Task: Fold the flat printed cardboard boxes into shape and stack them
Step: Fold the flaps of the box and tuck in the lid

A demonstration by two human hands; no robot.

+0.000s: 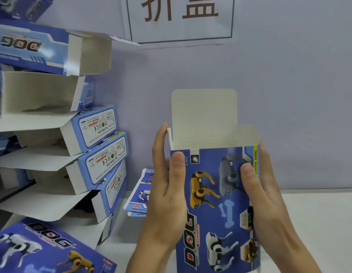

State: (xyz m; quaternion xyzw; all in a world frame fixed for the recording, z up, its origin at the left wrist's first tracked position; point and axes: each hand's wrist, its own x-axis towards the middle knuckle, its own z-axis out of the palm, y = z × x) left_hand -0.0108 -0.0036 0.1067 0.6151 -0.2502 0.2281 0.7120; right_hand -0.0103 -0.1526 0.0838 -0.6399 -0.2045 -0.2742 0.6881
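Head view: nearest, at the lower left, a blue box (43, 251) printed with toy dogs lies face up. At centre, both hands hold an opened blue box (216, 196) upright above the white counter (318, 211), its top flap (203, 107) standing straight up. The left hand (167, 196) grips the box's left edge, thumb on the printed front and fingers (160, 146) wrapped round the side. The right hand (263, 196) grips the right edge the same way, thumb on the front. Just behind the left hand, a few flat boxes (139, 194) lie on the counter. At far left, a leaning stack of folded boxes (92, 146) rises against the pale wall (289, 95), open ends showing. A paper sign (179, 18) hangs above.
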